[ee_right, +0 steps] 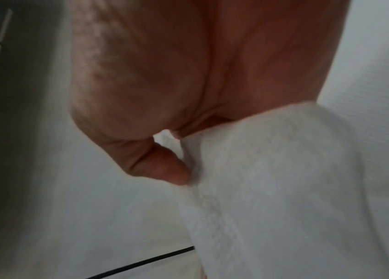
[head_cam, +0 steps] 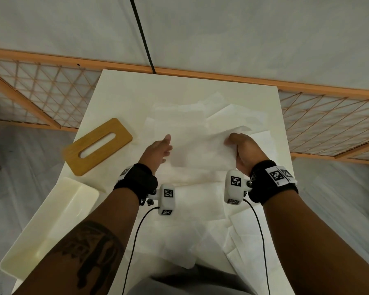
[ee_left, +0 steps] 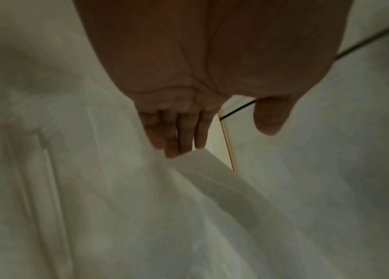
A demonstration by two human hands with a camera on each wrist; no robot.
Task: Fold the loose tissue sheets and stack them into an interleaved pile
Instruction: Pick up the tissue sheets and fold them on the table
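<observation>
A white tissue sheet (head_cam: 200,150) is lifted above the table between my two hands. My right hand (head_cam: 234,143) pinches its right edge; in the right wrist view the thumb (ee_right: 164,168) presses into the tissue sheet (ee_right: 272,179), the other fingers hidden behind it. My left hand (head_cam: 164,145) lies with straight fingers along the sheet's left edge; in the left wrist view the fingertips (ee_left: 176,145) touch the tissue sheet (ee_left: 212,173). More loose tissue sheets (head_cam: 185,222) cover the white table (head_cam: 119,92), some spread at the far side (head_cam: 228,111).
A wooden lid with an oval slot (head_cam: 98,145) lies at the left of the table. A cream plastic box (head_cam: 51,226) hangs over the near left edge. A wooden lattice screen (head_cam: 328,122) stands behind the table. A black cable (head_cam: 143,39) runs up the wall.
</observation>
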